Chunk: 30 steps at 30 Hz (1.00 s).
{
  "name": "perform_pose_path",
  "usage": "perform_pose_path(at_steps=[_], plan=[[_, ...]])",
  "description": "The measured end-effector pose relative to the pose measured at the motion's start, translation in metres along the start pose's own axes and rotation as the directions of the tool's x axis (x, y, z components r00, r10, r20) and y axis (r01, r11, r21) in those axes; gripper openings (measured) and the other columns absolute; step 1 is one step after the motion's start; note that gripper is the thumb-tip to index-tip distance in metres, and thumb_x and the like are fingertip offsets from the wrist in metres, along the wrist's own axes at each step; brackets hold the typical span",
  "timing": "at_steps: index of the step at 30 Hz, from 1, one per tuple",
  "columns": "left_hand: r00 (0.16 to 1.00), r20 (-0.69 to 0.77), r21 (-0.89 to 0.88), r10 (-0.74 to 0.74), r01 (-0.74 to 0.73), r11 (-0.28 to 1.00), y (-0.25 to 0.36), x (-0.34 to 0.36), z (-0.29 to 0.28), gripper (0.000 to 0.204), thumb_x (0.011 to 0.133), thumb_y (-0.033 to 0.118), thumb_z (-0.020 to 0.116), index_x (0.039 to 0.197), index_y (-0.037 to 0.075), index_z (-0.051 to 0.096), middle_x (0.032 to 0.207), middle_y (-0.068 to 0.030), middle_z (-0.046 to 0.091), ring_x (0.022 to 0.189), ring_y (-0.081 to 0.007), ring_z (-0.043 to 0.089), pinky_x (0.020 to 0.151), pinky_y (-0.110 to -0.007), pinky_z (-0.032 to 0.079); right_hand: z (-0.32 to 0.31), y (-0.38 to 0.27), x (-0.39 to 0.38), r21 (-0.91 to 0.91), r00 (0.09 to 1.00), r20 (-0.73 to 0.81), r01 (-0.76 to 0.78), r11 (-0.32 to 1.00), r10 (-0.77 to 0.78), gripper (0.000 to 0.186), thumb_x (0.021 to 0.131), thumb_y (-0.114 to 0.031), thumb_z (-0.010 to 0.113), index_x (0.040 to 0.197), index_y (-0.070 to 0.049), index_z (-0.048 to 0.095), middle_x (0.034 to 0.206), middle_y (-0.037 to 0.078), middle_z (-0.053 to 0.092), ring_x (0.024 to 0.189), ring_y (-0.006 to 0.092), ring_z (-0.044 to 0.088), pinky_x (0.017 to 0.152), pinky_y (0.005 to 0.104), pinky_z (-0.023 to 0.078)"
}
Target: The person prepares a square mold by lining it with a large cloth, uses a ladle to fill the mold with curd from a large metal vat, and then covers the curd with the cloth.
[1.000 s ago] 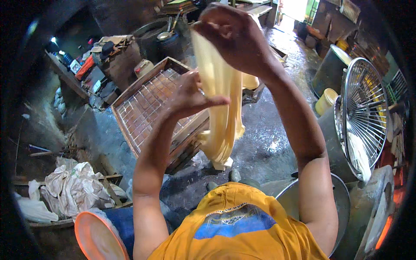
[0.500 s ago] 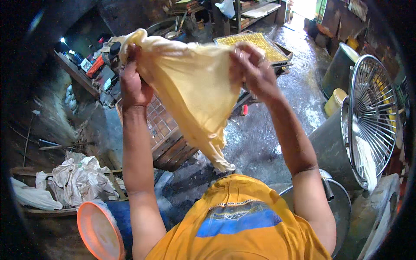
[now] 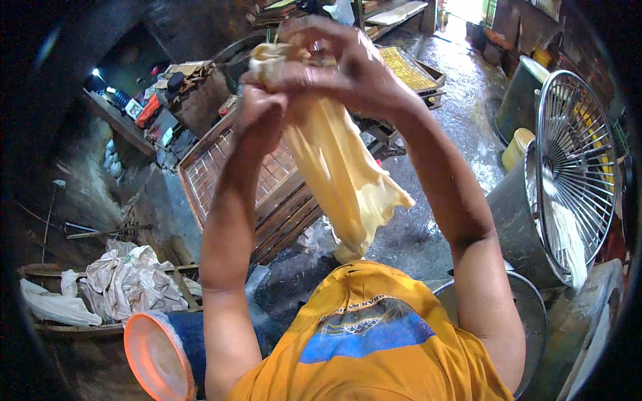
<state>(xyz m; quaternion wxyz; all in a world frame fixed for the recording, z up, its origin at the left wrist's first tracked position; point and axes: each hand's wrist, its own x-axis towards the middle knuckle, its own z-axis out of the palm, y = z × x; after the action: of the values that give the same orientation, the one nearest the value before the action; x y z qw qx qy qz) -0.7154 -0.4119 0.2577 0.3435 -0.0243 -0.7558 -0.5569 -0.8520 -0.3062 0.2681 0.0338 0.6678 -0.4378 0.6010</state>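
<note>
A pale yellow cloth [image 3: 328, 154] hangs in front of me, gathered and bunched at its top, its lower end dangling just above my orange shirt. My left hand [image 3: 262, 112] is closed around the upper left of the bunched fabric. Across the top, my right hand [image 3: 361, 70] has its fingers curled over the gathered cloth; motion smears them somewhat. The two hands are close together, and part of the bunched top is hidden behind the fingers.
Stacked wooden frames with a grid [image 3: 214, 177] stand beyond my left forearm. A yellow gridded tray [image 3: 404, 69] lies farther off. At left are crumpled white cloths [image 3: 137, 284] and an orange-rimmed tub [image 3: 137, 337]. At right, a round wire rack [image 3: 578, 167] leans on a metal drum [image 3: 515, 214].
My right hand has moved left and up toward my left hand, which has shifted right. The cloth, spread between them before, is now gathered and hangs narrower.
</note>
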Motion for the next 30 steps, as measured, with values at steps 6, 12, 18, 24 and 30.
perform_pose_path(at_steps=[6,12,18,24,30], plan=[[0.989,-0.114,-0.228,0.092,-0.116,0.967,0.037,0.004,-0.063,0.028,0.092,0.028,0.058,0.106,0.005,0.063,0.097,-0.006,0.063,0.086,-0.0134,0.059,0.079,-0.028,0.049,0.017,0.047,-0.096,0.325,0.877,0.327,-0.453,0.83,0.351,0.033,0.088,-0.032,0.065,0.092,0.001,0.062,0.079,0.005,0.064,0.073,0.0086,0.054,0.064,0.029,0.047],[0.929,-0.368,0.029,0.042,-0.033,0.999,0.045,0.012,-0.076,0.036,0.089,0.037,0.062,0.103,0.005,0.065,0.094,-0.0026,0.063,0.089,-0.0122,0.057,0.078,-0.026,0.045,-0.012,0.022,-0.067,-0.114,0.945,-0.101,-0.321,0.94,0.311,0.022,0.093,-0.022,0.054,0.097,-0.001,0.063,0.076,0.013,0.064,0.067,0.0148,0.059,0.065,0.0315,0.048],[0.835,-0.55,0.139,0.01,0.08,0.987,0.03,0.004,-0.096,0.028,0.087,0.034,0.066,0.092,0.006,0.067,0.091,-0.0012,0.064,0.085,-0.0114,0.057,0.074,-0.028,0.046,-0.009,0.006,-0.043,-0.285,0.983,-0.152,-0.147,0.947,0.107,0.024,0.091,-0.021,0.058,0.109,-0.004,0.062,0.085,0.015,0.067,0.078,0.0165,0.066,0.07,0.0338,0.051],[0.836,-0.549,0.048,0.005,0.025,0.999,0.034,-0.002,-0.104,0.034,0.084,0.04,0.067,0.092,0.007,0.066,0.086,-0.0008,0.062,0.081,-0.0125,0.056,0.074,-0.028,0.046,-0.01,0.007,-0.041,0.188,0.895,0.018,-0.441,0.877,0.446,0.022,0.09,-0.014,0.062,0.102,0.004,0.063,0.091,0.012,0.068,0.087,0.0168,0.066,0.084,0.0286,0.053],[0.933,-0.357,-0.041,0.044,-0.063,0.997,0.033,-0.009,-0.11,0.038,0.084,0.045,0.065,0.094,0.008,0.063,0.089,-0.0015,0.059,0.077,-0.0147,0.056,0.07,-0.027,0.048,0.044,0.018,-0.056,0.144,0.94,0.085,-0.339,0.93,0.33,0.033,0.084,-0.008,0.067,0.115,-0.006,0.056,0.095,0.007,0.064,0.089,0.0143,0.063,0.081,0.0282,0.052]])
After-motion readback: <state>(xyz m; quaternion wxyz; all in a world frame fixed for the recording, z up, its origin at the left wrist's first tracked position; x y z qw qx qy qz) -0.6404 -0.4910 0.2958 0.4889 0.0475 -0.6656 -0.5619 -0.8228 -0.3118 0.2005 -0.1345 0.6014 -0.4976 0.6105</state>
